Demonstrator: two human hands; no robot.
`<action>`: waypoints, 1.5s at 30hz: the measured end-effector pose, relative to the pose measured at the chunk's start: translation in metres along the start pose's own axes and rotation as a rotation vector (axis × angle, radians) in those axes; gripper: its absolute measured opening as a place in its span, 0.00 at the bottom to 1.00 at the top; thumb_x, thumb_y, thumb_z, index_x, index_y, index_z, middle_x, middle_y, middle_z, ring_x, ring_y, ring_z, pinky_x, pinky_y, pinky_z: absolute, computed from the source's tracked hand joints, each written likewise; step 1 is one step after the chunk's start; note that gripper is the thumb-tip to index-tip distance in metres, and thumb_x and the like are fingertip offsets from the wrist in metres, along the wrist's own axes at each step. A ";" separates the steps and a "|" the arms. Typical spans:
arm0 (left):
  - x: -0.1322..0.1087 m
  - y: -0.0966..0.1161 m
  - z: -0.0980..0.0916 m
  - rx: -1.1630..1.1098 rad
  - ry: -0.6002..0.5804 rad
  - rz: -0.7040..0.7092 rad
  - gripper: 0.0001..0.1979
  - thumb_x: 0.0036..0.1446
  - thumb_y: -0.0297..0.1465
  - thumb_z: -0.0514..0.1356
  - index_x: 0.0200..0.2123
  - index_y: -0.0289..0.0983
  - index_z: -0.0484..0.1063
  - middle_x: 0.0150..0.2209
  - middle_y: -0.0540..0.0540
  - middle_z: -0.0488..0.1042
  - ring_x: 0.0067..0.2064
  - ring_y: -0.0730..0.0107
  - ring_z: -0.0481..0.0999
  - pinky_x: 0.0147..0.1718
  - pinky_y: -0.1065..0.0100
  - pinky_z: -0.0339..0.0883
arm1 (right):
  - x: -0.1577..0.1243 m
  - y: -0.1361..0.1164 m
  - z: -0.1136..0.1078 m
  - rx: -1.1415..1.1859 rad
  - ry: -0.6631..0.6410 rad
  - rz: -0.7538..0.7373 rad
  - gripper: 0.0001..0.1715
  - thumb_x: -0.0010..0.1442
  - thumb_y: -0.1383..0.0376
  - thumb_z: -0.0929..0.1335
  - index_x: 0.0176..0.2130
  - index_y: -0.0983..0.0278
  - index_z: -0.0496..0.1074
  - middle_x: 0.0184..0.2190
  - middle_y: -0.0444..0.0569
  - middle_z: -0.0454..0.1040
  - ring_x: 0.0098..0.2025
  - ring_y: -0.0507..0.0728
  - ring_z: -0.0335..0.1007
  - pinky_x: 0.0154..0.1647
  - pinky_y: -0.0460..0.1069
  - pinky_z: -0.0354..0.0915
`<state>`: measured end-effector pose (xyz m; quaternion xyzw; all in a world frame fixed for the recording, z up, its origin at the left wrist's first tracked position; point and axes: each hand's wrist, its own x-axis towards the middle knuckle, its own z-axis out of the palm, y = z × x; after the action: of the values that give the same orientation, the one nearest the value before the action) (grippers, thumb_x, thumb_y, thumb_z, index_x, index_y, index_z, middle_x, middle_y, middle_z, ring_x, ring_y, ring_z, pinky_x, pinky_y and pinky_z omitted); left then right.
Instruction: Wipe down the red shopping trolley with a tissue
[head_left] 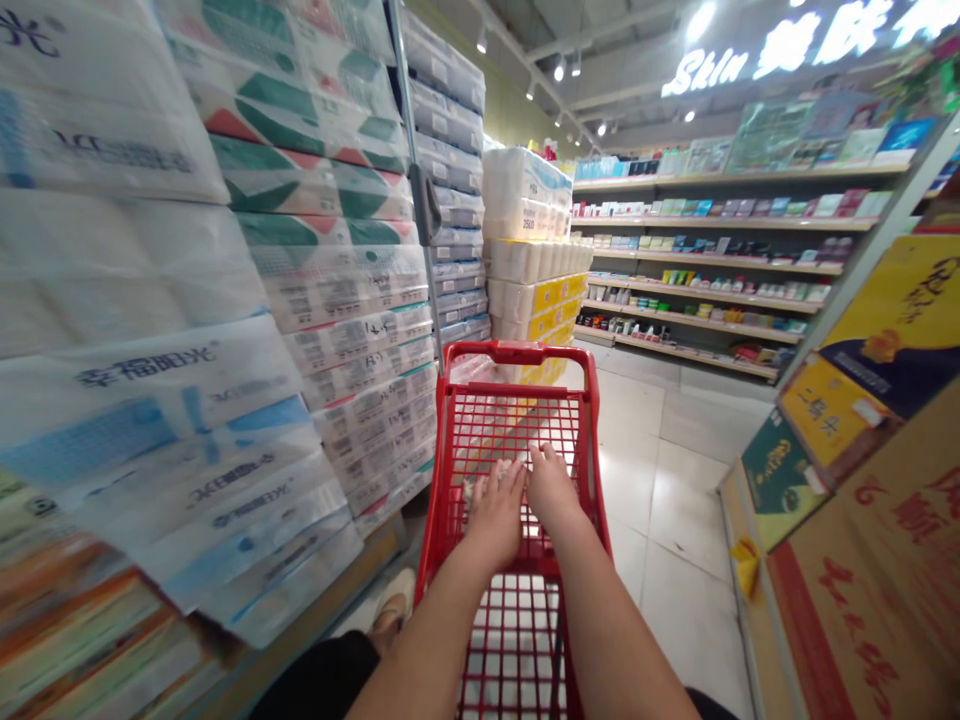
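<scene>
A red plastic shopping basket (592, 450) with grid walls and a raised handle (517, 352) stands in front of me. Both my arms reach down into it. My left hand (496, 508) has its fingers stretched forward and slightly apart. Beside and partly under it shows a small pale thing (469, 490), too covered to name. Close to its right is my right hand (552, 488), fingers bent a little downward and slightly apart, with no held thing visible. The undersides of both hands are hidden.
Stacked toilet paper packs (150, 400) rise close on the left, with a metal post (431, 300) beside them. Cartons (885, 520) stand on the right. Shelves of skin-care goods (720, 260) line the back. A tiled floor (652, 470) runs between. A shoe (394, 605) shows lower left.
</scene>
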<state>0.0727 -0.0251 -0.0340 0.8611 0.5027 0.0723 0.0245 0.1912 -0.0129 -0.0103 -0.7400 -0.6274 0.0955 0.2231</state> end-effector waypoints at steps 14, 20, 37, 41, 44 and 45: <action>0.001 -0.006 -0.012 0.027 0.083 -0.321 0.33 0.63 0.26 0.47 0.69 0.46 0.42 0.70 0.44 0.46 0.69 0.44 0.47 0.61 0.47 0.53 | 0.005 0.003 0.008 0.005 0.045 -0.029 0.28 0.61 0.70 0.61 0.60 0.64 0.64 0.62 0.55 0.60 0.60 0.63 0.57 0.57 0.53 0.59; 0.002 -0.006 -0.009 0.034 0.032 -0.262 0.37 0.58 0.22 0.51 0.66 0.57 0.50 0.71 0.54 0.43 0.70 0.49 0.41 0.64 0.43 0.44 | 0.003 0.003 0.006 0.010 0.061 -0.025 0.26 0.63 0.68 0.61 0.59 0.63 0.65 0.62 0.54 0.60 0.60 0.63 0.58 0.56 0.52 0.59; -0.016 0.006 -0.036 0.143 0.021 -0.327 0.28 0.62 0.22 0.46 0.65 0.38 0.57 0.60 0.33 0.66 0.55 0.51 0.71 0.51 0.54 0.66 | 0.003 0.004 0.007 0.006 0.056 -0.054 0.26 0.62 0.68 0.62 0.60 0.64 0.65 0.61 0.55 0.61 0.59 0.62 0.58 0.55 0.52 0.59; -0.011 -0.001 -0.037 -0.011 0.092 -0.319 0.27 0.61 0.22 0.48 0.62 0.43 0.59 0.55 0.42 0.71 0.52 0.61 0.71 0.47 0.63 0.66 | 0.004 0.003 0.006 0.002 0.056 -0.053 0.25 0.62 0.68 0.62 0.59 0.63 0.66 0.59 0.54 0.63 0.57 0.62 0.60 0.53 0.51 0.61; -0.010 -0.003 -0.034 -0.153 0.112 -0.160 0.23 0.61 0.23 0.50 0.56 0.46 0.65 0.51 0.48 0.73 0.50 0.67 0.71 0.47 0.67 0.65 | 0.004 0.004 0.006 0.001 0.052 -0.052 0.26 0.61 0.69 0.62 0.59 0.63 0.66 0.59 0.54 0.63 0.57 0.62 0.61 0.53 0.51 0.61; -0.010 -0.005 -0.035 -0.160 0.111 -0.138 0.21 0.61 0.23 0.51 0.54 0.47 0.67 0.49 0.48 0.74 0.50 0.67 0.70 0.48 0.67 0.64 | 0.004 0.004 0.006 0.001 0.052 -0.052 0.26 0.61 0.68 0.63 0.59 0.64 0.66 0.59 0.55 0.63 0.57 0.62 0.61 0.53 0.51 0.61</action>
<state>0.0588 -0.0323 -0.0014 0.8143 0.5542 0.1579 0.0702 0.1932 -0.0083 -0.0171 -0.7256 -0.6402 0.0707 0.2421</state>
